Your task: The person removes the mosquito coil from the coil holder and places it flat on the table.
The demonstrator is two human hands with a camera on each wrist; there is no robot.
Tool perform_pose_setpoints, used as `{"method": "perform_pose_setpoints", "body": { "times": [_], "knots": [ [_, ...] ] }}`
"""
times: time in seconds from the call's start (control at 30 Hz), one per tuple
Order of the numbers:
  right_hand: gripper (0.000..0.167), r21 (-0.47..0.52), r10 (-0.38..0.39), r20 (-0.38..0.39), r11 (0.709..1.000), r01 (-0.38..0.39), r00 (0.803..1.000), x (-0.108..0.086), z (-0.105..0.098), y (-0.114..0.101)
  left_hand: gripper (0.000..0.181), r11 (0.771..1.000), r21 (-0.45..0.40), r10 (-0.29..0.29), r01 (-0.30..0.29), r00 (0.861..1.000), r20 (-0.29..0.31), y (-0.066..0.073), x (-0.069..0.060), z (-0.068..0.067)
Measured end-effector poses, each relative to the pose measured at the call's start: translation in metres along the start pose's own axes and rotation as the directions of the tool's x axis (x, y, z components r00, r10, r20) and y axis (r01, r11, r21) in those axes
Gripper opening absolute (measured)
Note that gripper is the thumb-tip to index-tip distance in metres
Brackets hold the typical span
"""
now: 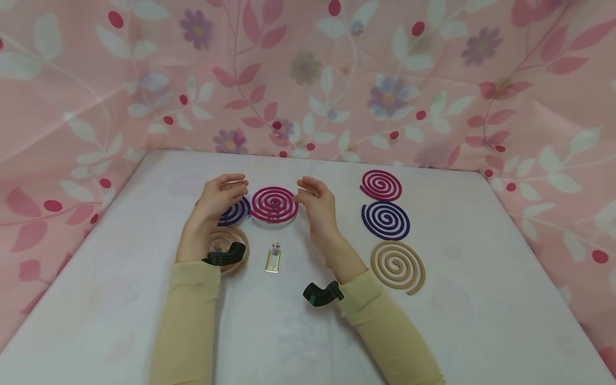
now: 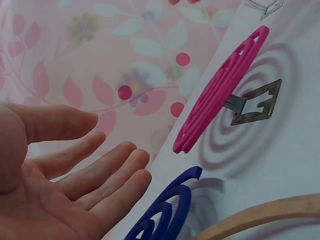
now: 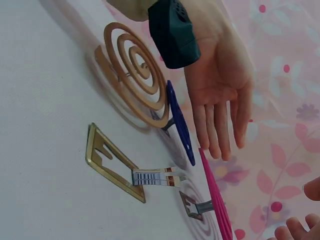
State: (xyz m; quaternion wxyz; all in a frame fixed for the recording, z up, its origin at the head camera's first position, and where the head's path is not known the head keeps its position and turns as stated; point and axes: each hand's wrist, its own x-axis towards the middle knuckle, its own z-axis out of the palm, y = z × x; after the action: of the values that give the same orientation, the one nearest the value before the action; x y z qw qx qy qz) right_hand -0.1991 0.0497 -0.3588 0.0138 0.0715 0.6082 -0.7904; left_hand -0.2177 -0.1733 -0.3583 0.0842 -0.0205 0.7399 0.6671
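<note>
My left hand (image 1: 218, 198) is held up with fingers extended, above a blue mosquito coil (image 1: 235, 213). Facing it, my right hand (image 1: 317, 206) hovers with loosely bent fingers by the right side of a pink mosquito coil (image 1: 275, 205). Neither hand holds anything. In the left wrist view the pink coil (image 2: 222, 92) stands raised and tilted on a metal stand (image 2: 260, 104). Seen from the right wrist, the blue coil (image 3: 181, 125) and a tan coil (image 3: 162, 95) are also raised off the table. Part of the tan coil is hidden behind my left wrist in the head view.
A metal stand (image 1: 273, 260) with an upright tab lies bare in front of the pink coil. To the right, another pink coil (image 1: 380, 185), blue coil (image 1: 386, 220) and tan coil (image 1: 398, 266) form a column on the white tablecloth (image 1: 476, 321). Floral fabric (image 1: 308, 80) hangs behind.
</note>
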Motion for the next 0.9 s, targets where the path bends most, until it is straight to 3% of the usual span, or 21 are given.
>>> {"method": "perform_pose_setpoints", "body": {
  "times": [0.5, 0.9],
  "knots": [
    [0.043, -0.037, 0.1, -0.078, 0.994, -0.103, 0.992, 0.007, 0.002, 0.02, 0.049, 0.999, 0.038, -0.033, 0.034, 0.999, -0.012, -0.009, 0.005, 0.005],
    [0.05, -0.017, 0.134, -0.066, 0.991, -0.136, 0.989, 0.007, 0.003, 0.03, 0.049, 0.998, 0.059, -0.01, 0.01, 1.0, 0.009, -0.013, 0.009, 0.012]
  ]
}}
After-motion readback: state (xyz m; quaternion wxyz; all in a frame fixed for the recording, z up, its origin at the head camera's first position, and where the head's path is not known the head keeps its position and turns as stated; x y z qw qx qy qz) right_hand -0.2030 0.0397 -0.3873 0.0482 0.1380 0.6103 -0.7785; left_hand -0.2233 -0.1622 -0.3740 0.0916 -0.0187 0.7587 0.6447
